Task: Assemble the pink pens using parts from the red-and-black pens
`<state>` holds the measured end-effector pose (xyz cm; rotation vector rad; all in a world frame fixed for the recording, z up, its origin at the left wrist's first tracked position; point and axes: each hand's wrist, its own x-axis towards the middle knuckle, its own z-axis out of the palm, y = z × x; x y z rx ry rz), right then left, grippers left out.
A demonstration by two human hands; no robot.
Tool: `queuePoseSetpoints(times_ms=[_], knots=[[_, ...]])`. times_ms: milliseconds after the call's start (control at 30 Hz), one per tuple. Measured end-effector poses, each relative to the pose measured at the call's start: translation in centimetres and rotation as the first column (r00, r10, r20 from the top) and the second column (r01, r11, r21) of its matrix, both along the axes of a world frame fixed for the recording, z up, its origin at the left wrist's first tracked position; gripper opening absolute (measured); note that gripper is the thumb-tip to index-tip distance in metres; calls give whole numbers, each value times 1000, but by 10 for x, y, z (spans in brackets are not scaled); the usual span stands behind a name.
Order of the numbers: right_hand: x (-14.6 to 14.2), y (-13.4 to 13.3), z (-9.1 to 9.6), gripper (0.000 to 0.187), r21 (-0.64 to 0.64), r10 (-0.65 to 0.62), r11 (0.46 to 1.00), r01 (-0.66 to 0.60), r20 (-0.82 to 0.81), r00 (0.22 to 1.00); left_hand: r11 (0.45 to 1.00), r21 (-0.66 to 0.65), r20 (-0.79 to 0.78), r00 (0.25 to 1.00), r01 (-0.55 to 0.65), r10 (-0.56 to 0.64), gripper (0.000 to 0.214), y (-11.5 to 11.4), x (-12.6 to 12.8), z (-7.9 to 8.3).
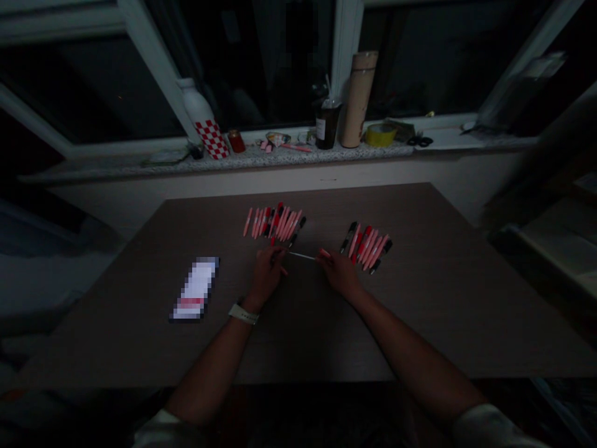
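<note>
My left hand (pixel 265 277) and my right hand (pixel 338 274) meet over the dark wooden table (pixel 326 330), with a thin pale pen refill (pixel 301 255) stretched between their fingertips. A small pink pen part (pixel 324 253) shows in my right fingers. A dark pen part (pixel 278 254) sits in my left fingers. Just ahead of my left hand lies a fanned row of pink and black pens (pixel 275 224). A second bunch of pink, red and black pens (pixel 366 247) lies beside my right hand.
A phone (pixel 194 289) with a blurred screen lies on the table's left side. Behind the table, a windowsill holds a checkered bottle (pixel 205 118), a dark jar (pixel 327 124), a cardboard tube (pixel 357 99) and a yellow tape roll (pixel 381 134).
</note>
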<state>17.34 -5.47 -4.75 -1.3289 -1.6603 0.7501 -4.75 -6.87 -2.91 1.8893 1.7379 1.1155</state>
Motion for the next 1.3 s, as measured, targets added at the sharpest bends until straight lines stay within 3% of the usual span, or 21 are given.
queuePoseSetpoints(times_ms=[233,433,733,933,1133,1300], knots=[[0,0,-1,11,2,8,1000,-8,-23,1000,1000,5,11,1000,14,-14,22,-2,1,4],[0,0,1,16,-13,45,999,-44,156,987,998,14,-27,998,62,-62,21,-4,5,7],[-5,-2,2,15,-5,146,989,-146,32,989,985,-161,226,974,70,-32,31,-3,7,9],[-7,-7,9,23,-11,155,988,-155,67,986,987,-155,352,931,-46,99,31,-6,10,17],[-7,-13,14,28,0,174,984,-176,153,973,982,-7,418,892,-187,173,28,-10,10,26],[-8,-15,13,31,8,205,977,-213,226,952,989,-33,366,919,-145,147,25,-12,10,21]])
